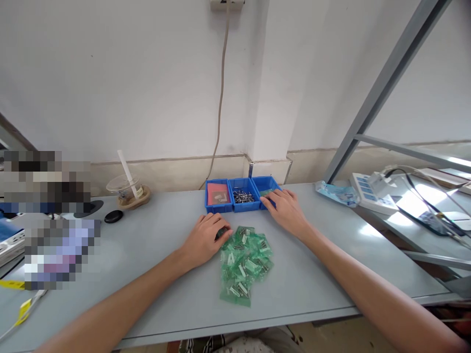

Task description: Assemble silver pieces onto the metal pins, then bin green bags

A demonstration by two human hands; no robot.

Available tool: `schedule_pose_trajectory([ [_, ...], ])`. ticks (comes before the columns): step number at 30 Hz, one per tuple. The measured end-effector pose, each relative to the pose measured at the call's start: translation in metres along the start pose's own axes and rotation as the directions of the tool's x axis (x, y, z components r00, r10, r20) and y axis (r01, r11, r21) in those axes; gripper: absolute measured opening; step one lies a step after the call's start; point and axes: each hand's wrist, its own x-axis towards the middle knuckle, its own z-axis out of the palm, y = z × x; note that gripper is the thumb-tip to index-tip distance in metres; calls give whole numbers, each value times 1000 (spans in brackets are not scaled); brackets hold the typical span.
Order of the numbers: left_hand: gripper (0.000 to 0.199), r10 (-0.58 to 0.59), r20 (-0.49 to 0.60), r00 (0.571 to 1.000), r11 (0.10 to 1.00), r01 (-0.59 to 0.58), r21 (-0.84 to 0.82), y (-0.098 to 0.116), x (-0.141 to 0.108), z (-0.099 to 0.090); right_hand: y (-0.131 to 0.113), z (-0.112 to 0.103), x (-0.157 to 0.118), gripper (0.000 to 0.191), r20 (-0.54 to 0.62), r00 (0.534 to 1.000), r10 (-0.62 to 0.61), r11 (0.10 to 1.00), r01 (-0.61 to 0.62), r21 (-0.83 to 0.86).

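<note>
My left hand (208, 239) rests on the table with its fingers curled and its thumb toward a dark small thing (221, 233), which is mostly covered. Just right of it lies a pile of green plastic bags (245, 262) holding small white and metal parts. My right hand (287, 211) reaches over the front rim of the right blue bin (263, 182), where some green plastic shows; its fingertips are partly hidden. Beside that, the middle blue bin (246, 206) holds many small metal screws (243, 196). A pink sheet or bag (217, 189) lies in the left blue bin (219, 208).
On the left stand a clear plastic cup (123, 184) with a straw and a black round object (114, 216). At the right lie a light blue packet (336, 193) and a white power strip (373, 196), near a grey metal frame (386, 83). A wall closes off the back.
</note>
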Motion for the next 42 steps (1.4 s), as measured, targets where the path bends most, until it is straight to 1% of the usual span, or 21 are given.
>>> schedule_pose_trajectory([
  [3, 21, -1, 21, 1000, 1000, 1, 11, -1, 0, 0, -2, 3, -2, 38, -8, 1000, 0, 1000, 0, -29],
  [6, 24, 5, 36, 999, 1000, -5, 17, -1, -1, -1, -9, 1, -5, 34, -61, 998, 13, 1000, -15, -22],
  [8, 27, 15, 37, 999, 1000, -16, 20, 0, -1, -2, -17, -2, -7, 32, -95, 995, -3, 999, 8, 47],
  [9, 28, 22, 37, 999, 999, -23, 22, 0, -1, -2, -21, -5, -9, 30, -90, 995, -29, 993, 39, 109],
  [11, 29, 31, 40, 999, 999, -32, 29, 0, -1, -3, -30, -11, -12, 26, -12, 988, -154, 951, 151, 270],
  [12, 28, 33, 42, 999, 999, -35, 33, 0, -1, -3, -34, -13, -14, 25, 43, 973, -227, 925, 201, 324],
  [13, 28, 35, 43, 998, 999, -37, 38, 0, -1, -2, -38, -15, -16, 25, 74, 957, -282, 906, 240, 348],
  [15, 25, 34, 44, 998, 998, -36, 45, 0, -1, -2, -45, -18, -19, 27, 139, 928, -346, 883, 271, 383],
  [17, 21, 31, 43, 999, 998, -33, 45, -1, 0, -1, -49, -17, -21, 34, 218, 890, -401, 857, 280, 433],
  [19, 20, 26, 45, 999, 999, -28, 39, -1, 0, 0, -50, -14, -23, 40, 264, 863, -431, 842, 279, 463],
  [20, 19, 23, 46, 999, 999, -25, 36, -1, 0, 0, -50, -13, -23, 42, 276, 858, -434, 840, 274, 469],
  [23, 20, 15, 48, 999, 999, -17, 35, -2, 0, 0, -49, -7, -25, 45, 295, 861, -414, 848, 247, 470],
  [26, 20, 16, 49, 999, 999, -18, 36, -2, 0, 1, -48, -4, -26, 42, 280, 871, -404, 854, 249, 458],
  [32, 17, 16, 41, 999, 999, -17, 34, -2, 0, 1, -48, -3, -26, 25, 226, 864, -449, 854, 342, 391],
  [36, 20, 1, 35, 999, 1000, -2, 14, -2, 0, 0, -50, -2, -26, 30, 200, 853, -483, 842, 389, 374],
  [38, 24, -9, 28, 1000, 1000, 9, 2, -2, 0, 1, -52, -1, -26, 29, 176, 867, -466, 838, 369, 402],
  [42, 27, -7, 3, 1000, 1000, 7, -16, -2, 0, 0, -59, -2, -28, 27, 123, 912, -392, 807, 277, 521],
])
